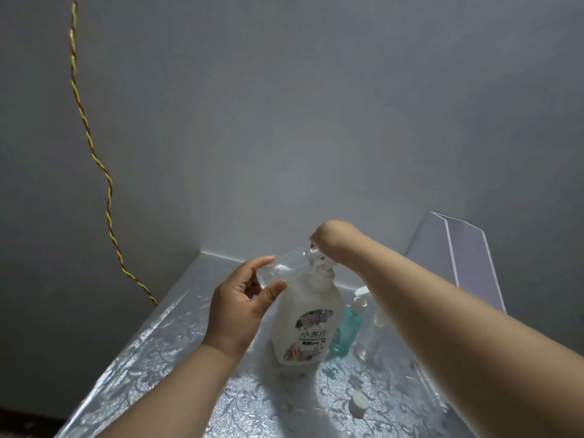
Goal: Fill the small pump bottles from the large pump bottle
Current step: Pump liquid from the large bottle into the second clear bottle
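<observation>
Head view: fingers of the left hand (237, 308) grasp a small clear plastic bottle (284, 267). The right hand (328, 237) seemingly presses the large white pump bottle (308, 317), its fingers hidden, grip untellable.

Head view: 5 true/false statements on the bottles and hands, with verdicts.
1. The left hand has its grip on a small clear bottle, tipped with its mouth toward the nozzle of the large white pump bottle. True.
2. The right hand rests flat on the table. False: it is up at the large white pump bottle's pump head.
3. A teal pump bottle stands just behind the large white pump bottle. True.
4. The white cap is on the small clear bottle. False: it lies loose on the table.
5. The large white pump bottle lies on its side. False: it stands upright.
</observation>
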A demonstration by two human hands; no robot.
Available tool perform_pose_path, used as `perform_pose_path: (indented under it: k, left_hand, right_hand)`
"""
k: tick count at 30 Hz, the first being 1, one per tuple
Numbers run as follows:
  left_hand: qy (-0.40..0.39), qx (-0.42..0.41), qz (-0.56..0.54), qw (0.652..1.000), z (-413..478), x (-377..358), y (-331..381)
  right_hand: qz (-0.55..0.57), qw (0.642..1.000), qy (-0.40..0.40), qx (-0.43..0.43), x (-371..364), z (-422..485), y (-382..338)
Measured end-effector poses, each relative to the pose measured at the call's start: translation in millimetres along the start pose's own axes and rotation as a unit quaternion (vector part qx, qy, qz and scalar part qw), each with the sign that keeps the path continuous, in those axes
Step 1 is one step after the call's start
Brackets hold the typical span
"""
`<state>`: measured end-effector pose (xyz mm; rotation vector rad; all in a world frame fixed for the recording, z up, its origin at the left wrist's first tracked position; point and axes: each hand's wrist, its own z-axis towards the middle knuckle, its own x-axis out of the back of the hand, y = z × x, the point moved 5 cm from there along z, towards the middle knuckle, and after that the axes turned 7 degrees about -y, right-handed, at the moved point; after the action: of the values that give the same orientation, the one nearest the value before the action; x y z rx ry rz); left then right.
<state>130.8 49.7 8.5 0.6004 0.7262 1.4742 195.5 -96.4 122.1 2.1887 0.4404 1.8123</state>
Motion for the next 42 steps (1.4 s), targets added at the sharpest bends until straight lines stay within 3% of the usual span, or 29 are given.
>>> perform_pose_path:
  k: [2, 7, 11, 18, 24, 30, 34, 37, 42]
  left_hand:
    - [-0.004, 0.006, -0.002, 1.0, 0.5, -0.3, -2.6]
    - [-0.004, 0.016, 0.002, 1.0, 1.3, -1.6, -6.1]
    - [0.005, 0.016, 0.009, 1.0, 0.5, -2.0, -6.0]
    - [-0.006, 0.013, 0.011, 1.0, -0.6, -2.6, 2.7]
    - [0.001, 0.011, 0.019, 1.0, -0.8, -3.2, 3.1]
    - [-0.004, 0.016, 0.021, 1.0, 0.8, -2.0, -1.4]
    - [-0.011, 0.013, 0.014, 1.0, 0.8, -3.1, 1.8]
    - [-0.01, 0.012, 0.014, 1.0, 1.0, -4.2, 3.3]
    - [-0.002, 0.013, 0.023, 1.0, 1.2, -4.7, 3.4]
  right_hand:
    - [-0.027, 0.998, 0.055, 0.032, 7.4, -2.2, -2.6]
    - [0.014, 0.999, -0.049, -0.011, -2.5, 9.4, -5.4]
    - [-0.02, 0.999, -0.041, 0.002, -7.4, 7.5, -7.3]
    - [0.013, 1.0, -0.007, -0.011, 7.7, -8.0, -4.6]
    - [0.005, 0.995, -0.097, -0.032, -5.1, 6.9, -7.9]
    - [-0.002, 0.996, -0.092, -0.014, -9.4, 11.0, -8.1]
    - [0.084, 0.996, 0.002, -0.022, 3.4, -1.2, -1.5]
    - [0.077, 0.994, 0.079, 0.003, 5.6, -0.1, 3.8]
    - [0.106, 0.993, -0.035, -0.037, -1.8, 5.4, -5.3]
